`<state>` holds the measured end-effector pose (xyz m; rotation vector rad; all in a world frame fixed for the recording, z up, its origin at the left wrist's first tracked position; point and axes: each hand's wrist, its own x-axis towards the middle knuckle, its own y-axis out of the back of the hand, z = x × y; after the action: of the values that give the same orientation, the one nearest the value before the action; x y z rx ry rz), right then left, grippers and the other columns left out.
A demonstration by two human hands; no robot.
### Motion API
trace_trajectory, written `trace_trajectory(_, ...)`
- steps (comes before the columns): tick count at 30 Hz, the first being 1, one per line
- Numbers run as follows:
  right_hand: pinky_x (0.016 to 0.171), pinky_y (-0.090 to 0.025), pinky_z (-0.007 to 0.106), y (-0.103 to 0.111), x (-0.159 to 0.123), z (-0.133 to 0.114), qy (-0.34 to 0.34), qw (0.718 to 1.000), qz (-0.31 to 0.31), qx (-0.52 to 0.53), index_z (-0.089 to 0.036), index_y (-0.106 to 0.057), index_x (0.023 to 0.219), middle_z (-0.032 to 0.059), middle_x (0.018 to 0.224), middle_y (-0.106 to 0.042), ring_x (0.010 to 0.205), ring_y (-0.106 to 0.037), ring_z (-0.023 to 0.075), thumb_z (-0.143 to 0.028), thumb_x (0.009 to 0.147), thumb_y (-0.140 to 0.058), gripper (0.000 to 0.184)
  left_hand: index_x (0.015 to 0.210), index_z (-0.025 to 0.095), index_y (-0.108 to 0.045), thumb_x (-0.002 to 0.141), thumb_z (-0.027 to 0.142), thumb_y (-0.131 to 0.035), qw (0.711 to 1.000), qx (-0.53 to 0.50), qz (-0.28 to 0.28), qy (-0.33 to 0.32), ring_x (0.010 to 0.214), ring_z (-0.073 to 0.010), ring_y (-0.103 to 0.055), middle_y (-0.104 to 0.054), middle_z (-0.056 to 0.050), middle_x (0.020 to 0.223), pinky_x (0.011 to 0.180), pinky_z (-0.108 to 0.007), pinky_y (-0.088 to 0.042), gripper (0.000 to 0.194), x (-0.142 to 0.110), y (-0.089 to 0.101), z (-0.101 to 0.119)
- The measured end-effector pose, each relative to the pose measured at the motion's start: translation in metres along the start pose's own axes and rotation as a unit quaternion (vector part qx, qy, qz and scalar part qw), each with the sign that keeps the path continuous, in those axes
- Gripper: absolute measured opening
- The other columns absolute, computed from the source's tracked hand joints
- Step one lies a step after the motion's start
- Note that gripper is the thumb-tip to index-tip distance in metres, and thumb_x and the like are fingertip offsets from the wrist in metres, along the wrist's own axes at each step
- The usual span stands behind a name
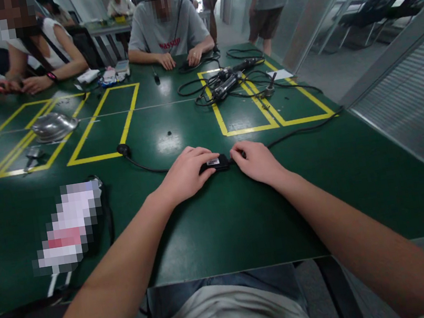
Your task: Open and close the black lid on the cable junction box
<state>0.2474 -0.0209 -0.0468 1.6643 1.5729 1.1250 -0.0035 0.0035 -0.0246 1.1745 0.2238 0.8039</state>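
A small black power adapter with a white label lies at the middle of the green table. My left hand is closed around its left end, fingers over the top and thumb at the near side. At its right end, my right hand pinches the black cable where it leaves the adapter. That cable runs off to the right. Another black cord comes out from under my left hand and leads to a round black plug at the left.
A pixelated pale object with a strap lies near my left forearm. Tangled cables and black tools are at the back right. A metal bowl sits at the back left, among yellow tape outlines. People sit across the table.
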Motion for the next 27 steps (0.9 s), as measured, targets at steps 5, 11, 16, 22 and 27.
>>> trace_trajectory(5, 0.078, -0.042, 0.036, -0.001, 0.0, 0.001, 0.011, 1.0, 0.002, 0.003, -0.024, -0.074, 0.089, 0.0073, 0.089, -0.077, 0.082, -0.066, 0.0256, -0.029, 0.108, -0.061, 0.024, 0.15, 0.022, -0.078, 0.114, 0.025, -0.068, 1.0, 0.0, -0.006, -0.005, 0.131, -0.0312, -0.072, -0.081, -0.013, 0.143, 0.122, -0.052, -0.056, 0.038, 0.0, -0.004, 0.004)
trace_trajectory(11, 0.079, -0.045, 0.037, -0.001, 0.0, 0.002, 0.017, 1.0, -0.001, 0.006, -0.024, -0.077, 0.092, 0.0072, 0.089, -0.077, 0.082, -0.066, 0.0254, -0.032, 0.107, -0.063, 0.022, 0.148, 0.021, -0.078, 0.113, 0.026, -0.069, 1.0, 0.0, -0.009, 0.007, 0.131, -0.0318, -0.073, -0.082, -0.013, 0.144, 0.121, -0.052, -0.055, 0.037, 0.0, -0.005, 0.003)
trace_trajectory(16, 0.078, -0.045, 0.037, 0.001, -0.001, 0.001, 0.013, 1.0, -0.004, 0.006, -0.024, -0.076, 0.091, 0.0065, 0.088, -0.076, 0.082, -0.066, 0.0253, -0.033, 0.106, -0.065, 0.021, 0.145, 0.024, -0.079, 0.11, 0.029, -0.072, 0.998, -0.047, 0.004, 0.038, 0.127, -0.0302, -0.077, -0.085, -0.01, 0.139, 0.119, -0.051, -0.057, 0.035, 0.002, -0.003, 0.003)
trace_trajectory(22, 0.078, -0.045, 0.037, 0.001, 0.0, 0.003, 0.021, 1.0, -0.004, 0.014, -0.024, -0.072, 0.087, 0.0075, 0.088, -0.077, 0.083, -0.067, 0.0263, -0.033, 0.108, -0.064, 0.024, 0.138, 0.028, -0.08, 0.109, 0.028, -0.071, 0.978, -0.04, 0.119, 0.168, 0.129, -0.034, -0.076, -0.085, -0.009, 0.14, 0.117, -0.055, -0.058, 0.031, 0.004, -0.006, -0.01)
trace_trajectory(27, 0.077, -0.043, 0.037, 0.001, 0.0, 0.004, 0.026, 1.0, -0.004, 0.013, -0.025, -0.066, 0.081, 0.0069, 0.085, -0.073, 0.08, -0.064, 0.0255, -0.032, 0.109, -0.059, 0.029, 0.137, 0.028, -0.079, 0.106, 0.025, -0.073, 0.964, 0.033, 0.109, 0.24, 0.131, -0.0393, -0.072, -0.085, -0.011, 0.137, 0.117, -0.064, -0.055, 0.032, 0.002, -0.008, -0.022)
